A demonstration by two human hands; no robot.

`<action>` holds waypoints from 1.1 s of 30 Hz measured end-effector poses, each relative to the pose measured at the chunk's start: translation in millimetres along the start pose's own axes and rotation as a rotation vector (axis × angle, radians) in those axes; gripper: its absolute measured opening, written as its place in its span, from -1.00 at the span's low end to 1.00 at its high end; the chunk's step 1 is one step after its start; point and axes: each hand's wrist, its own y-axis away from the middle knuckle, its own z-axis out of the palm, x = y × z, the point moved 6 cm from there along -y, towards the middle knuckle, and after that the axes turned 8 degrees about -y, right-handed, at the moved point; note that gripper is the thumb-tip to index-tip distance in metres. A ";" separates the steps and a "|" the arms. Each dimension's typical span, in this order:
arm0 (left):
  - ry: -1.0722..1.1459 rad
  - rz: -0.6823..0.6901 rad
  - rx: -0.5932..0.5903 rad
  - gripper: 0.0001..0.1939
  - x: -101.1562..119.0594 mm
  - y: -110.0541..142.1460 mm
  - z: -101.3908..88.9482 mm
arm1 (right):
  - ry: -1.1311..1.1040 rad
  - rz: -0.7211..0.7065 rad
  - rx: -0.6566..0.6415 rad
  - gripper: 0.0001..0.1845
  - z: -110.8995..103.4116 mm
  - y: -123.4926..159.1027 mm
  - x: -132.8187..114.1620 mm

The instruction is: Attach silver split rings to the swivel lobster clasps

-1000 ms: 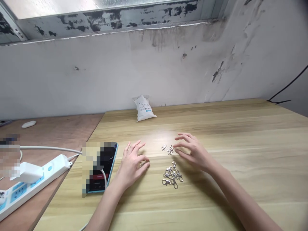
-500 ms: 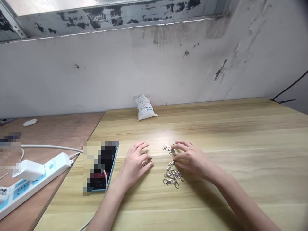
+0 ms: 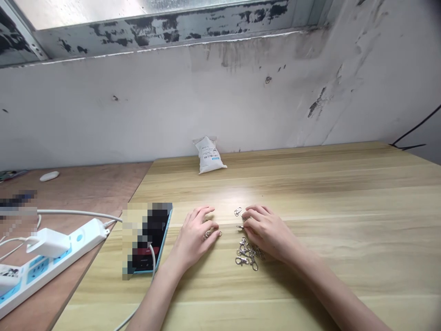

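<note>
At the far left, on a brown surface, a white oval object (image 3: 49, 176) lies near the wall, and a white power strip (image 3: 87, 233) slants nearer the viewer, a white charger (image 3: 51, 243) plugged into it. A white cable (image 3: 82, 213) runs from there toward the wood-grain table (image 3: 344, 207). Just past the table's left edge lies a smartphone (image 3: 151, 243), partly blurred by pixelation, with a cable crossing its lower right corner. Next comes the left hand (image 3: 198, 234), its fingers curled, thumb and index finger pinching small metal rings (image 3: 207, 235); their exact number cannot be told. Farther back, a white labelled packet (image 3: 209, 157) sits against the wall. Right of the left hand, one swivel clasp (image 3: 238, 211) lies apart, near the right hand's fingertips, and a loose pile of silvery clasps (image 3: 242, 260) lies nearer the viewer, partly hidden by the right hand (image 3: 263, 230). That hand's thumb and index finger grip a metal clasp (image 3: 239, 227), its end poking out leftward. At far right, a black cable (image 3: 416, 126) meets the table's back edge.
</note>
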 end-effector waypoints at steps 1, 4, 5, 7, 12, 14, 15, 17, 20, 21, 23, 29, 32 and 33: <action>0.013 -0.010 -0.014 -0.89 -0.5 0.4 -0.4 | -0.017 0.002 -0.001 -0.83 0.0 -0.3 -1.2; 0.026 -0.023 -0.043 -0.90 -0.4 0.3 -1.3 | -0.052 -0.007 0.003 -0.84 -0.2 -1.1 -5.9; 0.027 -0.027 -0.049 -0.89 0.0 0.0 -1.1 | -0.057 -0.013 0.006 -0.84 -0.3 -1.4 -7.5; 0.029 -0.038 -0.064 -0.88 1.2 -0.8 0.5 | -0.059 -0.024 0.014 -0.84 -0.2 -2.2 -9.9; 0.063 -0.152 -0.126 -0.92 0.4 -0.9 8.2 | -0.048 -0.036 0.026 -0.84 1.7 -3.9 -12.2; 0.063 -0.176 -0.131 -0.92 0.4 -0.6 9.3 | -0.042 -0.041 0.031 -0.84 2.7 -4.6 -13.4; 0.060 -0.175 -0.126 -0.91 1.0 -0.7 9.3 | -0.039 -0.045 0.034 -0.85 2.8 -5.0 -14.3; 0.057 -0.167 -0.107 -0.91 2.5 -1.0 9.3 | -0.038 -0.049 0.044 -0.85 1.7 -5.9 -16.3; 0.067 -0.185 -0.085 -0.93 3.1 -1.5 11.3 | -0.051 -0.034 0.060 -0.87 -2.4 -6.6 -17.8; 0.076 -0.203 -0.082 -0.94 2.7 -1.5 12.5 | -0.058 -0.023 0.063 -0.87 -3.7 -6.5 -17.4; 0.101 -0.237 -0.075 -0.96 1.6 -1.3 14.9 | -0.076 -0.001 0.063 -0.88 -5.1 -5.9 -15.9; 0.157 -0.297 -0.058 -0.98 -0.6 -1.4 17.0 | -0.149 0.011 0.065 -0.86 -3.2 -4.0 -12.7; 0.158 -0.299 -0.081 -0.93 -0.1 -1.3 16.4 | -0.171 0.008 0.064 -0.85 -2.4 -4.1 -13.8; 0.155 -0.293 -0.081 -0.91 0.2 -1.2 15.6 | -0.174 0.007 0.061 -0.85 -1.9 -4.1 -14.3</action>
